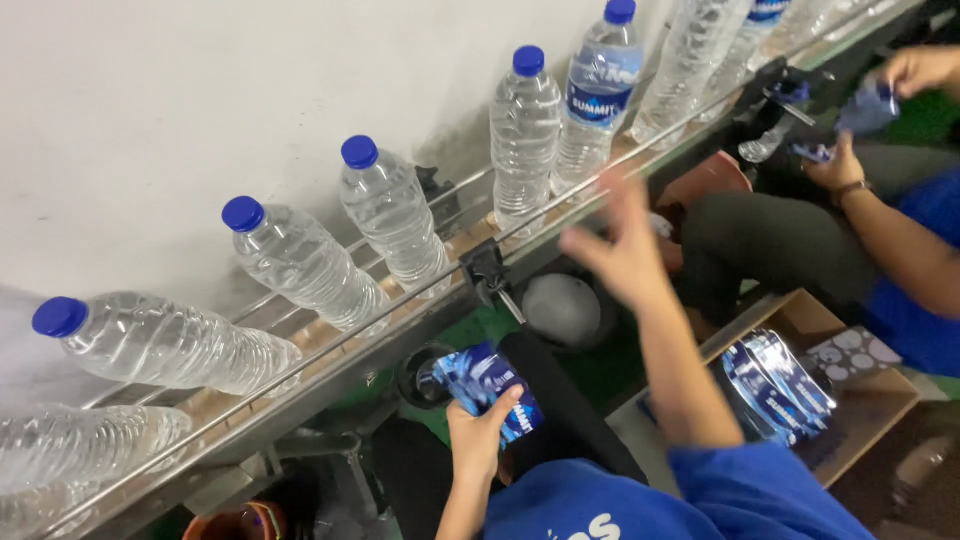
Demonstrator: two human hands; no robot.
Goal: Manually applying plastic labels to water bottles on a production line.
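blue short sleeves, white lettering, bare forearms

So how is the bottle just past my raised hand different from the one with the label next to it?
The plain bottle has a bare clear body, while the labelled bottle wears a blue and white band around its middle. The plain one sits nearer the person's raised right hand; the labelled one stands further along the conveyor. Both are clear, filled, upright and capped in blue. The left hand holds a stack of blue labels.
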